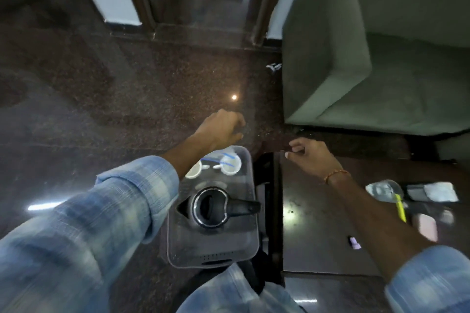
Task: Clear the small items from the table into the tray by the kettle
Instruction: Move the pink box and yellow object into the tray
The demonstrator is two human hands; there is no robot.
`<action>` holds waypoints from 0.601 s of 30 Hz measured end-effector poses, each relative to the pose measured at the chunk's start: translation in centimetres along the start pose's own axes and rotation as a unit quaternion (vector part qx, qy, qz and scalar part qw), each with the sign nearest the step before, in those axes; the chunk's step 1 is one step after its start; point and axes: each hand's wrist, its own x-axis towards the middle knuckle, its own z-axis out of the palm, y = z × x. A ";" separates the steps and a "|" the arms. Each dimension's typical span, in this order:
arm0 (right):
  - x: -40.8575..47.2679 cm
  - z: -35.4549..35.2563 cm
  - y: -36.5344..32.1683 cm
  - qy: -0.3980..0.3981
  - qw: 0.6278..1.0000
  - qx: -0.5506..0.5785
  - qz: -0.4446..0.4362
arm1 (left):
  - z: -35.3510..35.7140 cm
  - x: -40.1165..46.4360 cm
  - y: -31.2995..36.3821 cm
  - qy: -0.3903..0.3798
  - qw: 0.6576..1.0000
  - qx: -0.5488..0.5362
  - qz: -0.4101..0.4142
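Note:
A grey tray (239,246) sits low in the middle, carrying a black kettle (211,207) and two white cups (230,164) at its far end. My left hand (221,127) hovers above the tray's far edge, fingers loosely curled, with nothing visible in it. My right hand (312,155) reaches over the far corner of the dark table (312,231), fingers apart and empty. On the table lie a small purple item (354,242), a yellow pen-like item (400,207), a clear wrapped item (384,189) and white packets (437,192).
A green armchair (356,58) stands to the far right, close behind the table. The dark speckled floor (127,84) stretches left and ahead to a doorway (203,7). A scrap of white litter (274,66) lies by the chair. A dark stand (269,185) separates tray and table.

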 end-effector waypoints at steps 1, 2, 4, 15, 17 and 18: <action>-1.3 -1.2 1.4 0.010 1.000 0.011 0.013 | 0.2 0.5 2.2 -0.007 1.000 0.007 0.022; -2.6 -2.5 3.0 0.022 0.999 0.018 0.025 | 0.6 0.9 4.4 -0.015 0.999 0.015 0.045; -5.4 -4.8 6.7 0.050 0.997 0.027 0.050 | 1.6 1.5 9.2 -0.035 0.995 0.032 0.091; -24.2 -11.9 31.9 0.135 0.985 0.022 0.108 | 15.4 -2.2 37.1 -0.143 0.945 0.158 0.248; -27.2 -12.9 35.6 0.147 0.976 0.057 0.150 | 18.0 -3.1 41.5 -0.152 0.936 0.172 0.268; -28.6 -13.5 37.3 0.163 0.969 0.076 0.169 | 19.2 -3.5 43.6 -0.155 0.932 0.178 0.276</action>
